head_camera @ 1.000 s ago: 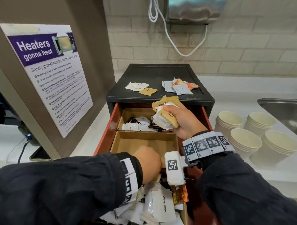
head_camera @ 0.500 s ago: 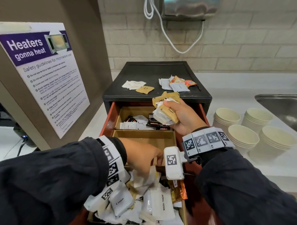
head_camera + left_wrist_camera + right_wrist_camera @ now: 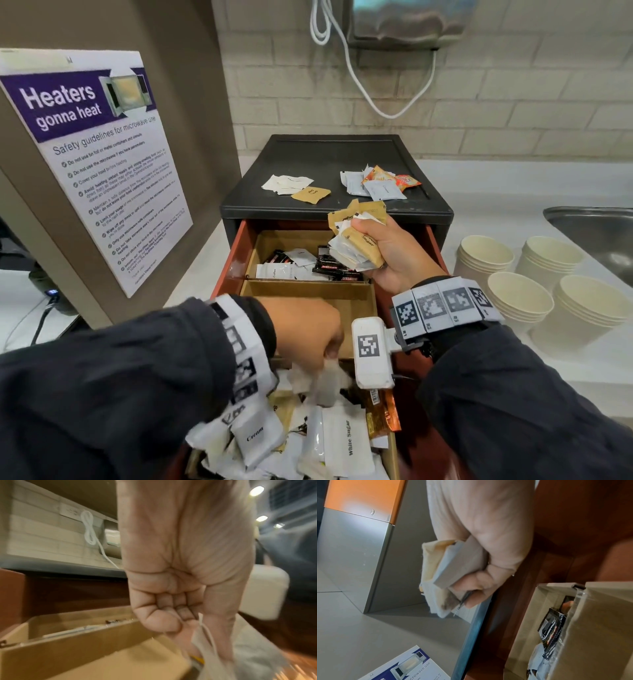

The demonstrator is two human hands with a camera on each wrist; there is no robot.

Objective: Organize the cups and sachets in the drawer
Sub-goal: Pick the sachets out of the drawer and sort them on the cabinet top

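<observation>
On the bench (image 3: pixel 582 349), stacked paper cups (image 3: pixel 519 301) stand right of an open red drawer (image 3: pixel 228 270). Above its back compartment, the right hand (image 3: pixel 394 253) clutches a bundle of brown and white sugar sachets (image 3: pixel 356 240). Over the heaped front compartment, the left hand (image 3: pixel 301 329) pinches one white sachet (image 3: pixel 211 649) (blurred) between thumb and curled fingers.

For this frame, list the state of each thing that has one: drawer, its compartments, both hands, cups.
Drawer: pulled open.
Back compartment: holds a few sachets.
Middle compartment: looks empty where visible.
Front pile: heaped, unsorted.
Left hand: pinching a white sachet over the pile.
Right hand: gripping a sachet bundle.
Cups: upright, in four stacks on the counter.
Cabinet top: loose sachets on it.
</observation>
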